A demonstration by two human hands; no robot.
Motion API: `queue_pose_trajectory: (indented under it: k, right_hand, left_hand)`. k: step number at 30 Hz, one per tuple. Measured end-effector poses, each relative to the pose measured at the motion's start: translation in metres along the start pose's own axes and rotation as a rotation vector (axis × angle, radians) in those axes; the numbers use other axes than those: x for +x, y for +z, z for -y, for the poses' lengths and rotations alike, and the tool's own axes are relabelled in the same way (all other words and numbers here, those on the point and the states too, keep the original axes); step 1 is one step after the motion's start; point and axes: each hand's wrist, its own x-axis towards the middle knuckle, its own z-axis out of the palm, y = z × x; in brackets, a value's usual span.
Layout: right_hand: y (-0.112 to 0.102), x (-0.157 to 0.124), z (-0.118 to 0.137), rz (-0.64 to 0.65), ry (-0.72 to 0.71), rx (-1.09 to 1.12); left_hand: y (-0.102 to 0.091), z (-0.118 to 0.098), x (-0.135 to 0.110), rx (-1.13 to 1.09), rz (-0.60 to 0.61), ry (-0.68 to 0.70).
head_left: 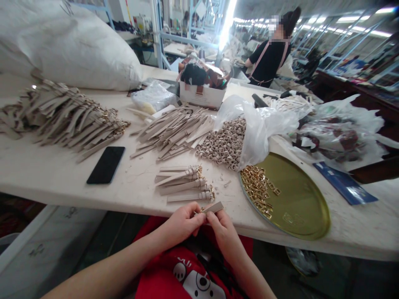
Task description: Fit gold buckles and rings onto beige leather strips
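Note:
My left hand (183, 224) and my right hand (222, 230) meet just below the table's front edge, both pinching one short beige strap (214, 207) with a small gold buckle at its left end. Right above them lie a few finished beige straps with buckles (183, 185). A round gold tray (299, 199) to the right carries a heap of gold buckles (257, 189). Further back sit a pile of plain beige straps (176, 133) and a white plastic bag spilling small beige loops (226, 143).
A black phone (106, 165) lies left of the straps. A large heap of buckled straps (62, 116) and a big white sack (71, 45) fill the left. A white box (202, 93), plastic bags (339, 128) and a blue card (344, 182) are nearby. Another person (269, 56) stands far behind.

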Motion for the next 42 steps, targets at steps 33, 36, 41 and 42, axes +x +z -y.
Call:
queue_pose_trajectory:
  k: [33, 36, 41, 42]
  right_hand:
    - [-0.053, 0.072, 0.025, 0.086, -0.207, -0.444]
    - [-0.07, 0.128, 0.023, -0.271, -0.373, -0.959]
    - [-0.077, 0.171, 0.015, -0.315, -0.395, -1.294]
    - [-0.077, 0.168, 0.014, -0.316, -0.42, -1.24]
  left_hand:
    - [-0.021, -0.019, 0.02, 0.178, -0.082, 0.176]
    - [-0.024, -0.02, 0.031, 0.195, -0.149, 0.148]
    - [-0.026, -0.02, 0.04, 0.141, -0.131, 0.101]
    - [-0.027, -0.021, 0.041, 0.131, -0.142, 0.102]
